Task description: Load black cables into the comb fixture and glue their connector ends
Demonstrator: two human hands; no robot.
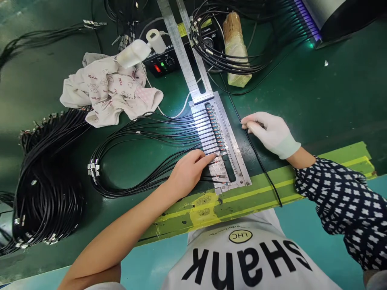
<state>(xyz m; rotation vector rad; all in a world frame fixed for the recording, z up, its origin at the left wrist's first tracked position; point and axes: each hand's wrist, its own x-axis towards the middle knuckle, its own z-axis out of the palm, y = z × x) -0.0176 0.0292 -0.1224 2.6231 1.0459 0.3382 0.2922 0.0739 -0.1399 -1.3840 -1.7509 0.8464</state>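
Slender black cables [112,194]; slotted silver-grey metal fixture [231,147]; white fabric glove [273,133], pale-green cuff [289,146]; loose navy fabric sleeve [341,205], white four-petalled motifs; crumpled white cloth [111,90], reddish BEAR print; smooth dark-green tabletop [317,104]; flat olive-green edge strip [177,214], yellow stripes.

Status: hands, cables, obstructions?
Left hand: fingertips on metal fixture, by cable ends. Gloved right hand: fingertips at single black cable, grip unclear. Black cables laid across fixture. Left hand partly hides lower ones.
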